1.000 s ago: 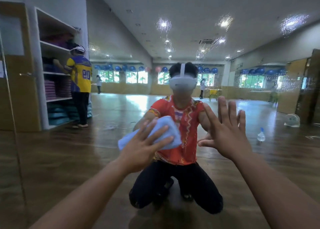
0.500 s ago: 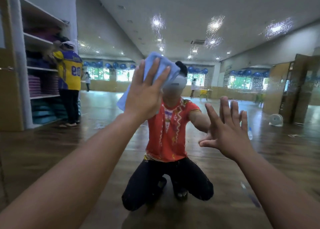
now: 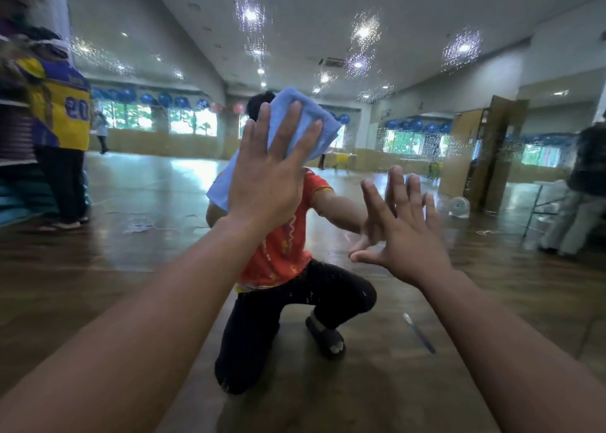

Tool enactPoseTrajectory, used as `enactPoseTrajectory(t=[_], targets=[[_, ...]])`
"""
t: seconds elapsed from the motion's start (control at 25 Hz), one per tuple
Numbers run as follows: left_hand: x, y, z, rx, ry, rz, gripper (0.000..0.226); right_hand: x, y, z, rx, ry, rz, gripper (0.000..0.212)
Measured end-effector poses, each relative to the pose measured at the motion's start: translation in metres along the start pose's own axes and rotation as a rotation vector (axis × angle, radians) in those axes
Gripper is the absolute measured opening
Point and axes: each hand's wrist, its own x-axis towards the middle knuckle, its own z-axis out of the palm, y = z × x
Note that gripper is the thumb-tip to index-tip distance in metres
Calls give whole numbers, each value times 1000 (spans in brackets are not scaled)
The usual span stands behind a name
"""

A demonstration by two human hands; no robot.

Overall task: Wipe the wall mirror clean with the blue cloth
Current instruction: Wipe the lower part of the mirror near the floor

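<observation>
The wall mirror [image 3: 459, 285] fills almost the whole head view, with water droplets on its glass, thickest near the top and right. My left hand [image 3: 272, 173] presses the folded blue cloth [image 3: 311, 127] flat against the glass with straight, spread fingers, a little above centre. My right hand [image 3: 403, 232] lies flat on the mirror to the right and lower, fingers spread, holding nothing. Behind both hands is the reflection of a kneeling person in a red shirt and black trousers.
The mirror reflects a large hall with a wooden floor. A person in a yellow and purple jersey [image 3: 62, 114] stands at the left by shelves. Another person [image 3: 583, 183] stands at the right edge near a small white fan [image 3: 459, 206] and a wooden door.
My left hand moved the blue cloth up from chest height to head height on the glass, then slightly right. My right hand stayed flat on the mirror. The view shifted right.
</observation>
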Motion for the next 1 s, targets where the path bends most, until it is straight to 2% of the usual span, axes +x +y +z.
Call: enactPoseTrajectory(t=[0.2,0.36,0.48,0.72,0.8,0.88,1.0], targets=[[0,3,1,22,-26,-31,65,-9,25,-14,55,48,-75,127],[-4,10,1,-23,-59,-108,67,-12,67,-35,-1,62,41,139],[-4,14,-1,2,-55,-114,68,-9,96,-41,-10,-27,142,146],[48,51,-3,-44,-66,-265,69,-6,108,-35,38,-51,97,151],[75,80,4,-24,-67,-215,71,-6,110,-33,33,-46,90,150],[77,110,17,-35,-74,-84,71,-5,112,-32,48,-45,83,149],[12,130,35,-62,-95,155,64,-5,114,-31,75,-46,77,149]])
